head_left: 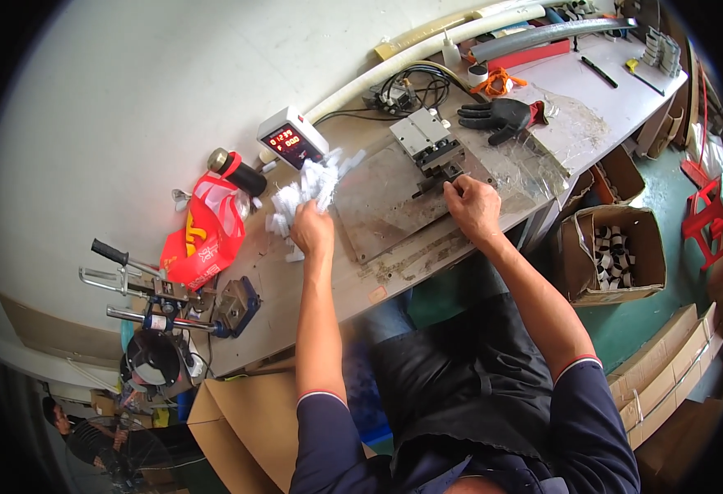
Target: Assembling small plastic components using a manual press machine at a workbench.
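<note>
A loose pile of small whitish translucent plastic pieces point(316, 183) lies on the workbench, left of a flat metal plate point(378, 218). My left hand point(313, 230) is at the near edge of this pile, fingers drawn together; whatever is between its fingertips is hidden. On the metal plate stands a small metal clamping fixture point(442, 158) with a pale block at its back and dark parts in front. My right hand point(473, 207) is closed at the fixture's near right side. What its curled fingers grip, if anything, cannot be made out.
Behind the pile stands a counter box point(293, 140) with red digits. A dark flask point(238, 171), red bag point(205, 235) and lever press point(164, 296) are left. A black glove point(501, 117) lies behind the fixture. A carton point(617, 255) of short tube pieces stands right.
</note>
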Motion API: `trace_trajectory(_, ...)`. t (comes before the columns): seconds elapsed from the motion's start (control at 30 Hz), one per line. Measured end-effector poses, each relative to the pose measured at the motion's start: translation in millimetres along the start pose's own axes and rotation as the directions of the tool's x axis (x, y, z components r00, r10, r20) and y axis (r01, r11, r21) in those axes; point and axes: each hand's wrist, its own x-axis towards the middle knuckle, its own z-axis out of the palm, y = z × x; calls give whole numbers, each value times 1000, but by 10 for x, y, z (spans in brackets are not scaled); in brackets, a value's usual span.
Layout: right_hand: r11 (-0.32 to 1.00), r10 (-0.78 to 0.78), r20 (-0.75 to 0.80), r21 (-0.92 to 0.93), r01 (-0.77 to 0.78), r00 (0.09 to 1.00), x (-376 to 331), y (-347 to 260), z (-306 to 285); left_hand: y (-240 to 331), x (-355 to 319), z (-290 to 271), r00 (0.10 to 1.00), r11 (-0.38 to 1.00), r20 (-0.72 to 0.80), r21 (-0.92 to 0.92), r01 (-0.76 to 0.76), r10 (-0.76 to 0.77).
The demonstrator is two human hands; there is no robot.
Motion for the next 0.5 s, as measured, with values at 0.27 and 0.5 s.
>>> trace_trajectory(0.27, 997, -48, 3, 52, 48, 999, -47, -35, -39, 774, -419, -137, 963, 369, 188, -895, 250, -194)
trace_trajectory(0.5, 821, 25, 442, 502, -271, 896, -215, -192, -114, 1503, -962, -348, 784, 80, 620, -781, 620, -19)
